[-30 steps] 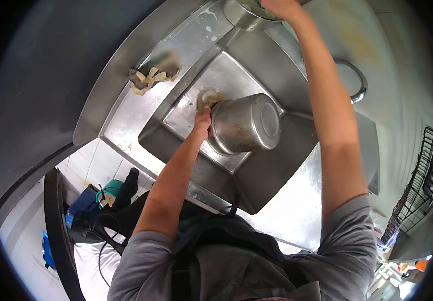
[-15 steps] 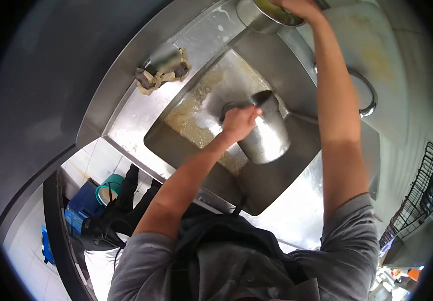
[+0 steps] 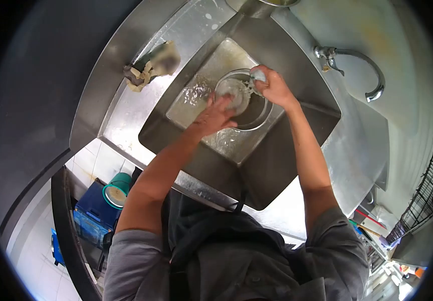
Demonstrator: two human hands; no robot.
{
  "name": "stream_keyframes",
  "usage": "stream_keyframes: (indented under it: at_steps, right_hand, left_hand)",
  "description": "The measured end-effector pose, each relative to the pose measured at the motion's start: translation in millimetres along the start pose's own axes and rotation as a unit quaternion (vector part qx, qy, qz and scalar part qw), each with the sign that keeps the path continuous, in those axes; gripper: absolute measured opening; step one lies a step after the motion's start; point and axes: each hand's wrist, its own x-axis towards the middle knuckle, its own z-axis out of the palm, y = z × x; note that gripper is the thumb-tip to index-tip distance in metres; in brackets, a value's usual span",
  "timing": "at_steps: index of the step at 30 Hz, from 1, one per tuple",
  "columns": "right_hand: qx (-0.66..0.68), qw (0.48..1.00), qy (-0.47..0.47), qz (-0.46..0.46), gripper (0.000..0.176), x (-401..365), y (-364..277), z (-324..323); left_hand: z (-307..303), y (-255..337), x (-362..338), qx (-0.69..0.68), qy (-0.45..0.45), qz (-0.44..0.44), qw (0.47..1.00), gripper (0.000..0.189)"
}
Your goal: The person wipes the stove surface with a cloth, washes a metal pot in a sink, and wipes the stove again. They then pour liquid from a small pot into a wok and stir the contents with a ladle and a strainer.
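Observation:
A round metal pot point(image 3: 250, 122) stands in the sink with its mouth facing up, and whitish suds show inside it. My right hand point(image 3: 276, 88) is closed around a pale scouring pad point(image 3: 259, 76) at the pot's far right rim. At the left side of the pot, my left hand point(image 3: 214, 118) lies over the rim with its fingers spread, slightly blurred. The sink point(image 3: 196, 98) has shallow water and wet glints on its bottom around the pot.
A curved tap point(image 3: 352, 52) is mounted behind the sink on the right. On the left ledge sits a crumpled brown-edged bundle point(image 3: 149, 70). Another metal pot point(image 3: 254, 8) stands at the back. Below left are a green bucket point(image 3: 118, 186) and a blue crate point(image 3: 93, 213).
The pot has turned from tilted on its side to mouth up. My right hand came down from the back pot to this one with the scouring pad. My left hand shifted slightly left.

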Motion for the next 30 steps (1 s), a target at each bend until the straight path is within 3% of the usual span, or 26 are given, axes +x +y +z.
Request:
stream_keyframes:
  at_steps: [1, 2, 5, 8, 9, 10, 11, 12, 13, 15, 16, 18, 20, 21, 24, 26, 28, 30]
  right_hand:
    - [-0.044, 0.999, 0.022, -0.022, 0.029, 2, 13, 11]
    - [-0.079, 0.995, -0.013, 0.058, 0.032, 4, 7, 14]
    - [-0.120, 0.985, -0.054, 0.111, 0.056, 8, 25, 34]
    - [-0.139, 0.968, -0.167, 0.125, 0.062, -8, 42, 59]
    - [-0.192, 0.970, -0.149, 0.024, 0.065, -25, 69, 82]
    - [-0.242, 0.959, -0.129, -0.076, 0.069, -45, 95, 108]
    - [-0.288, 0.913, -0.286, 0.045, 0.054, -53, 100, 126]
    - [-0.202, 0.923, -0.300, 0.130, 0.048, -55, 112, 157]
    - [-0.203, 0.918, -0.324, 0.102, 0.044, -51, 126, 191]
    - [-0.009, 0.989, -0.148, 0.017, 0.034, -26, 95, 232]
    - [0.187, 0.980, 0.062, -0.041, 0.029, -17, 66, 235]
    - [0.095, 0.982, -0.014, -0.164, 0.022, 5, 129, 238]
    - [-0.138, 0.978, -0.115, -0.108, 0.017, 27, 171, 214]
    - [-0.322, 0.931, -0.170, 0.008, 0.016, 35, 180, 192]
    - [-0.401, 0.886, -0.210, 0.097, 0.026, 11, 212, 191]
    - [-0.180, 0.973, -0.134, 0.051, 0.031, -11, 191, 224]
    - [0.055, 0.997, -0.059, 0.003, 0.037, -39, 161, 256]
    - [-0.094, 0.980, -0.153, 0.082, 0.037, -14, 153, 215]
  left_hand:
    - [-10, 1, 7, 0.009, 0.058, -0.052, 0.997, 0.025]
    - [-15, -1, 14, 0.018, 0.117, -0.102, 0.988, 0.026]
    - [15, -36, 27, -0.057, 0.086, -0.367, 0.924, 0.019]
    - [26, -52, 30, -0.046, 0.070, -0.410, 0.908, 0.017]
    - [29, -53, 29, -0.056, 0.063, -0.428, 0.900, 0.017]
    - [38, -57, 23, -0.067, 0.139, -0.390, 0.908, 0.013]
    - [41, -57, 23, -0.087, 0.141, -0.402, 0.901, 0.012]
    - [44, -54, 24, -0.108, 0.143, -0.414, 0.892, 0.011]
    - [49, -51, 24, -0.130, 0.145, -0.427, 0.883, 0.011]
    - [66, -47, 24, -0.068, 0.128, -0.415, 0.898, 0.010]
    - [69, -40, 22, -0.064, 0.119, -0.406, 0.904, 0.010]
    - [61, -47, 29, -0.050, 0.103, -0.380, 0.918, 0.009]
    - [54, -51, 27, -0.044, 0.068, -0.357, 0.931, 0.008]
    - [57, -49, 31, -0.048, 0.076, -0.362, 0.928, 0.007]
    - [64, -43, 45, -0.061, 0.100, -0.376, 0.919, 0.005]
    - [73, -42, 43, -0.065, 0.106, -0.384, 0.915, 0.004]
    - [79, -41, 35, -0.040, 0.111, -0.375, 0.920, 0.005]
    - [77, -38, 41, -0.044, 0.115, -0.360, 0.925, 0.005]
